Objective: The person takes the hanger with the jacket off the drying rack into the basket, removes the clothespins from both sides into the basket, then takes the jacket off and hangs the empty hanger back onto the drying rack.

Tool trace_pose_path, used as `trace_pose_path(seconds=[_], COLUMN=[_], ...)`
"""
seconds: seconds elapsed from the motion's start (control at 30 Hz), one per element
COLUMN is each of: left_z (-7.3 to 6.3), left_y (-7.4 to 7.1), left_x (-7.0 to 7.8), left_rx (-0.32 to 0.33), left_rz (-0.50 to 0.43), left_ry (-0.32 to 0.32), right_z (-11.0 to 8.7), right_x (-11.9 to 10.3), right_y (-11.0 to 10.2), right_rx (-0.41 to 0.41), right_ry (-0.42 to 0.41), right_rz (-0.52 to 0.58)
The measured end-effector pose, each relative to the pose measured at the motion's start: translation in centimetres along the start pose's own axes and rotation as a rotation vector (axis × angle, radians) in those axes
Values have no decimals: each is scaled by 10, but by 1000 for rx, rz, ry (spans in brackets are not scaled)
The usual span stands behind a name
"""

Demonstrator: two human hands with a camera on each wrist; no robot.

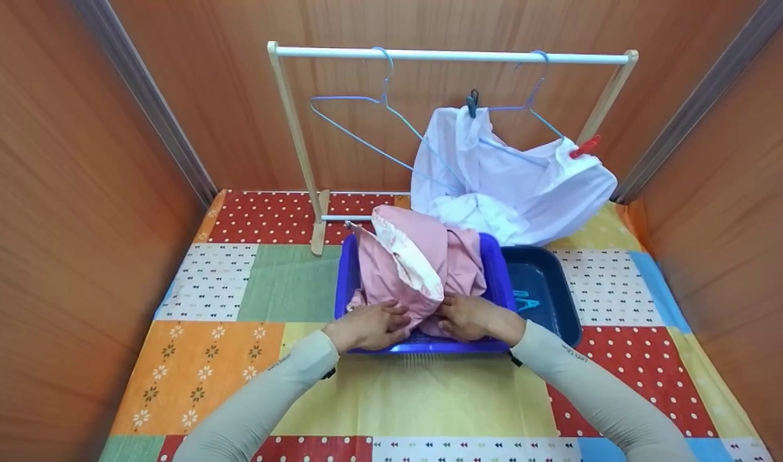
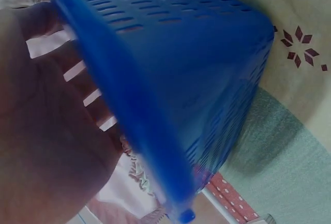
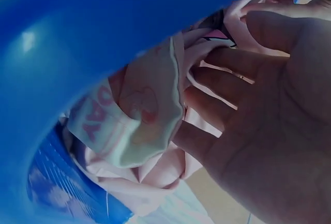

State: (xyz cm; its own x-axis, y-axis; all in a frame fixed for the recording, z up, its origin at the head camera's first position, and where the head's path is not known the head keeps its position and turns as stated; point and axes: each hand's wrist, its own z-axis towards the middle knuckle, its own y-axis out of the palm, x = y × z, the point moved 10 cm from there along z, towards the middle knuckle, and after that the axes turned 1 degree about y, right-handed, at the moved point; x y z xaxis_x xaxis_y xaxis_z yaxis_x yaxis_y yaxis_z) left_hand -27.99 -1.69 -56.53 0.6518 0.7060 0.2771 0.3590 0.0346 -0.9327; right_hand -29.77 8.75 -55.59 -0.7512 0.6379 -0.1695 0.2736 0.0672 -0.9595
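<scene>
A pink garment (image 1: 417, 237) with a white printed inner side lies bunched in a purple-blue plastic basket (image 1: 498, 276), rising above its rim. My left hand (image 1: 372, 325) reaches over the basket's front left, its spread fingers resting on the cloth. In the left wrist view, the fingers of that hand (image 2: 57, 115) extend past the basket rim (image 2: 124, 89). At the front right, my right hand (image 1: 472, 316) touches the garment's lower edge. The right wrist view shows its fingers (image 3: 209, 100) loosely extended against the pink cloth (image 3: 155, 167). Some fingertips are hidden in the folds.
Behind stands a white-barred rack (image 1: 456, 56) with wooden legs. One bare hanger (image 1: 366, 131) hangs there; another carries a white garment (image 1: 513, 173), held by a black clip (image 1: 472, 104) and a red clip (image 1: 585, 147). A dark tray (image 1: 552, 289) holds blue clips (image 1: 525, 300).
</scene>
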Motion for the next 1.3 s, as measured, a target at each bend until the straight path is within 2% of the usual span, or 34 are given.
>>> trace_pose_path(seconds=[0.1, 0.23, 0.47, 0.73, 0.87, 1.0, 1.07, 1.17, 1.3], left_z=[0, -3, -13, -23, -28, -34, -34, -30, -18], left_y=[2, -7, -37, -76, -99, -120, -127, -131, -131], left_x=[0, 4, 5, 6, -4, -22, -30, -42, -61], left_rx=[-28, -8, 130, 298, 406, 528, 563, 572, 532], left_rz=[6, 16, 4, 9, -30, -50, -50, -68, -108], left_ry=[-12, 13, -6, 32, 23, 7, -15, -56, -124], right_z=[1, -2, -15, -27, -28, -28, -27, -23, -14], right_x=[1, 0, 4, 17, 29, 45, 53, 65, 84], right_y=[0, -9, -29, -58, -74, -92, -99, -107, -112], right_rx=[-17, 9, 19, 111, 189, 318, 375, 430, 481], right_ry=[11, -12, 28, 99, 135, 175, 175, 175, 207], right_rz=[9, 14, 26, 101, 123, 167, 184, 214, 262])
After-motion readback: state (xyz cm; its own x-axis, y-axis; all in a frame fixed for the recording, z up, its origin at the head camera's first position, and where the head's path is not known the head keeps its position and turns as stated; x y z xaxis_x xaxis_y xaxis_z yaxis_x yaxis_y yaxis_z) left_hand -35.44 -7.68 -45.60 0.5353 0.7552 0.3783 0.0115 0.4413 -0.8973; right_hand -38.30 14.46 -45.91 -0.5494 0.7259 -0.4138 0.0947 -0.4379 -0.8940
